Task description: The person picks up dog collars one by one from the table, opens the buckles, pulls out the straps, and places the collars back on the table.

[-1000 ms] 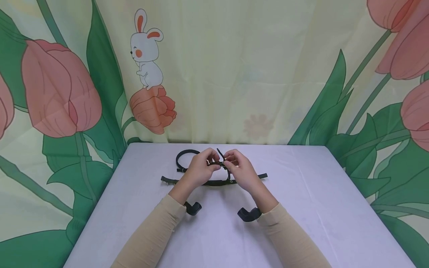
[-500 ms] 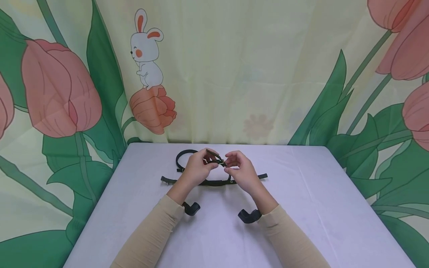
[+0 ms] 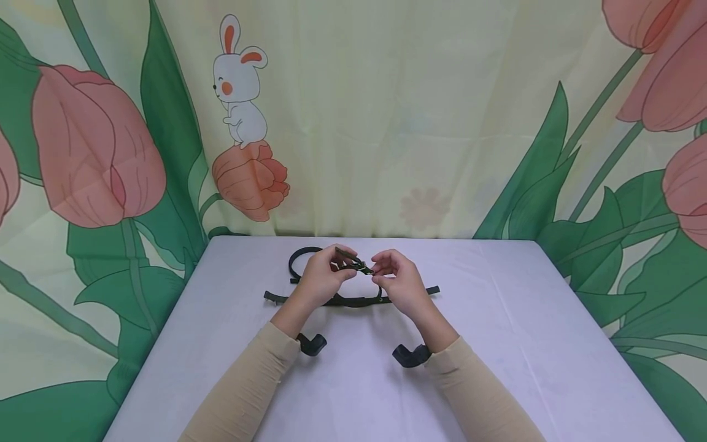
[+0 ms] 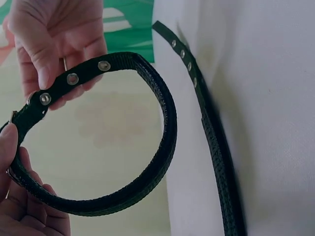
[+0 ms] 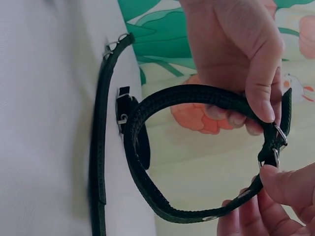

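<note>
My left hand (image 3: 320, 279) and right hand (image 3: 399, 283) pinch the black collar (image 4: 147, 162) at its buckle (image 5: 273, 142), lifted above the counter's (image 3: 497, 344) far middle. It looks light, limp webbing, so I'd grip near the stiff buckle and eyelets.

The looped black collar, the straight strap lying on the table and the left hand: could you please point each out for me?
looped black collar (image 4: 165, 147), left wrist view, curved webbing.
straight strap (image 3: 411, 293), head view, its right stretch.
left hand (image 3: 316, 282), head view, back of the hand.
</note>
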`<act>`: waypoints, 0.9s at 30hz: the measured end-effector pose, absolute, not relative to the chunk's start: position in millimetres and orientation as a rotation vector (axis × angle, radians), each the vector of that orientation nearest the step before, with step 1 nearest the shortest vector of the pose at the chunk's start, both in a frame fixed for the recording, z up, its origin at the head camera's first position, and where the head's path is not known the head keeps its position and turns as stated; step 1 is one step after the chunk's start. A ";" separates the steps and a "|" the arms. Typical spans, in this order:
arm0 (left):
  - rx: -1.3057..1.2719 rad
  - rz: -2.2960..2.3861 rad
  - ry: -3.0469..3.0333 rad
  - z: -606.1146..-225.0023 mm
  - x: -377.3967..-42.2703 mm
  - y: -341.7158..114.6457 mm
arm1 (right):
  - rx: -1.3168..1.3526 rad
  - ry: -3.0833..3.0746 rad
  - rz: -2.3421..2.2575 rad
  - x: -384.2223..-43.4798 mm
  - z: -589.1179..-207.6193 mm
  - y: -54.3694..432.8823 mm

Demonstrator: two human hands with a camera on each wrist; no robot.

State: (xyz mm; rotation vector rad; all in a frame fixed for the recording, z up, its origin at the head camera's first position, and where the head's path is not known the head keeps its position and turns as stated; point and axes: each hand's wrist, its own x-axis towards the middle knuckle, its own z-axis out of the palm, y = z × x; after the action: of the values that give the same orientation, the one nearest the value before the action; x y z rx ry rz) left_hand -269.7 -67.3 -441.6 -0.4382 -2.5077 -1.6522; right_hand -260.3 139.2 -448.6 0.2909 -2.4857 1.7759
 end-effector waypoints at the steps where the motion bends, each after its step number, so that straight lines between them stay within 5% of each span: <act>1: -0.440 -1.655 -2.508 -441.8 -269.8 -67.8 | 0.285 -2.488 1.773 -260.4 -448.7 139.3; 27: -0.462 -1.657 -2.506 -437.1 -272.0 -82.9 | 0.182 -2.543 1.651 -262.6 -446.4 146.8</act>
State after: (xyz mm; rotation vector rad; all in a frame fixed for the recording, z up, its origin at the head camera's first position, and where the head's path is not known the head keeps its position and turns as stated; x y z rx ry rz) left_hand -272.0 -82.9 -437.1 -0.4616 -2.5064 -1.6568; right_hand -262.6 146.8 -446.4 0.1818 -2.5428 1.6508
